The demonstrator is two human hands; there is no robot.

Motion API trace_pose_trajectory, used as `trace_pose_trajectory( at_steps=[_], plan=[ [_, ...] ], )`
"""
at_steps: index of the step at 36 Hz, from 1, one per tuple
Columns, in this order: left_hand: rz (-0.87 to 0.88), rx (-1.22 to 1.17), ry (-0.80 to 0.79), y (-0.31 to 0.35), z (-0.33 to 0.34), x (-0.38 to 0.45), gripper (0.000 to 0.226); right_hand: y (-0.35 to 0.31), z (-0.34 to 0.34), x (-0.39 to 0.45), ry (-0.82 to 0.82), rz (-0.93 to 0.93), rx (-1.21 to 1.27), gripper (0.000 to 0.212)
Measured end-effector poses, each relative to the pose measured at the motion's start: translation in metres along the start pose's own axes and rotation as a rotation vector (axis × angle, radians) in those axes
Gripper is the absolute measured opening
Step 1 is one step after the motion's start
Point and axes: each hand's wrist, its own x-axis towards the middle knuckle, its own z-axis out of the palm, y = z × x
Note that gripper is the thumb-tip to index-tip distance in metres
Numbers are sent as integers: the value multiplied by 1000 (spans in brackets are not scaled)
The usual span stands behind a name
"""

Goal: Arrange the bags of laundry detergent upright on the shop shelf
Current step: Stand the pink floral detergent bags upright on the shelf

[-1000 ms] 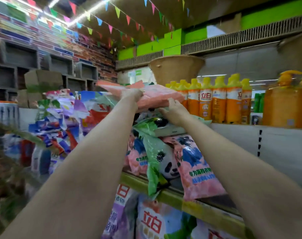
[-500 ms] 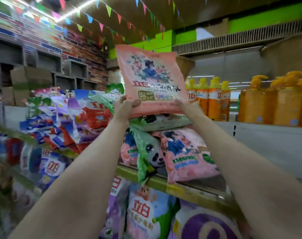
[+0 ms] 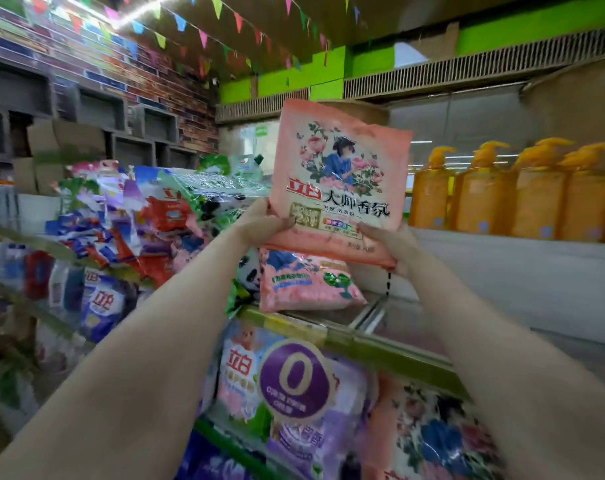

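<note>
We grip the pink detergent bag point(image 3: 339, 181) by its bottom corners, left hand point(image 3: 259, 225) and right hand point(image 3: 387, 242); it looks soft, slick-filmed and probably saggy.

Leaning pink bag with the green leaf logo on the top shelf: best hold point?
Take the leaning pink bag by its two side edges near the bottom, coming from the aisle-facing front. It slumps forward on the shelf ledge, so the upper half is hidden behind the pink bag now held in both hands.
</note>
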Motion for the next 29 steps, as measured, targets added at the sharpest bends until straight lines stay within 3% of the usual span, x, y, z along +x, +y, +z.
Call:
trace_pose_trajectory(
  at_steps=[4, 7, 8, 9, 11, 12, 15, 20, 24, 29],
  plan=[
    [-47, -143, -168, 22, 22, -27, 35, -13, -23, -24, 43, -49, -12, 56],
    [-44, -157, -73, 41, 31, -42, 17, -24, -36, -41, 86, -85, -12, 69],
    [-39, -194, -82, 47, 32, -48, 24, -28, -39, -46, 97, -104, -29, 81],
    [-21, -219, -96, 50, 34, -52, 44, -33, -41, -54, 117, -129, -35, 84],
    [-19, -215, -124, 55, 36, -59, 90, -42, -45, -70, 168, -156, -58, 60],
    [-24, -257, -137, 56, 38, -60, 90, -47, -46, -77, 187, -170, -70, 51],
    [-30, -419, -163, 63, 48, -74, 61, -58, -50, -98, 232, -226, -94, 53],
    [-34, -477, -88, 61, 57, -94, 65, -59, -55, -131, 296, -236, -138, 65],
    [-38, -571, -106, 59, 77, -121, 43, -52, -70, -160, 338, -216, -178, 63],
    [-38, -589, -94, 64, 103, -140, 43, -54, -102, -187, 347, -162, -229, 79]
  ],
)
